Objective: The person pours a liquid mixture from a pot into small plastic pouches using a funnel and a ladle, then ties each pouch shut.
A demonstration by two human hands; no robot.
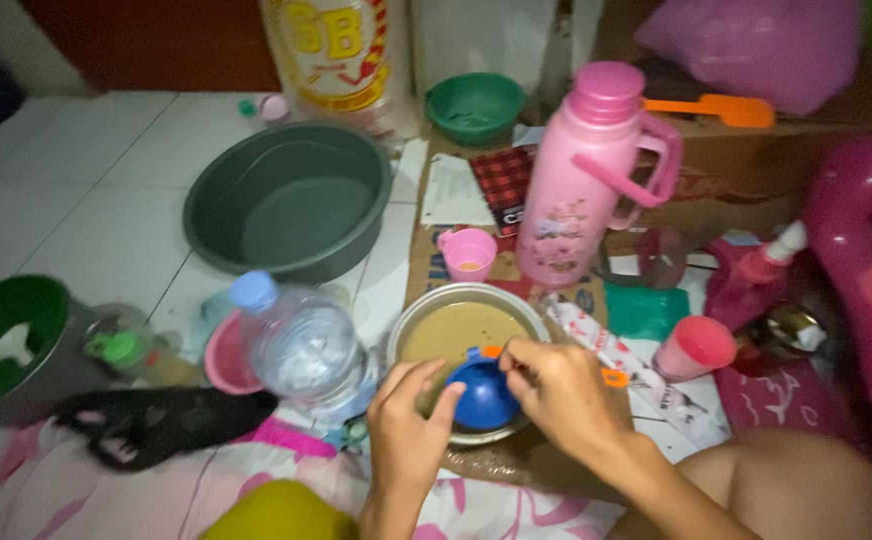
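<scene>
Both hands meet over a round metal bowl of tan liquid (456, 325) that sits on brown cardboard (516, 465) near its front edge. The left hand (408, 425) curls around a small round blue plastic cup (483, 395) at the bowl's near rim, thumb and fingers touching its side. The right hand (559, 392) pinches something thin above the cup, too small to tell; a clear plastic water bottle with a blue cap (301, 345) lies just left of the bowl.

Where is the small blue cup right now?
In the head view, the small blue cup sits low and centre, between the left hand and right hand, over the near rim of the metal bowl of tan liquid.
</scene>
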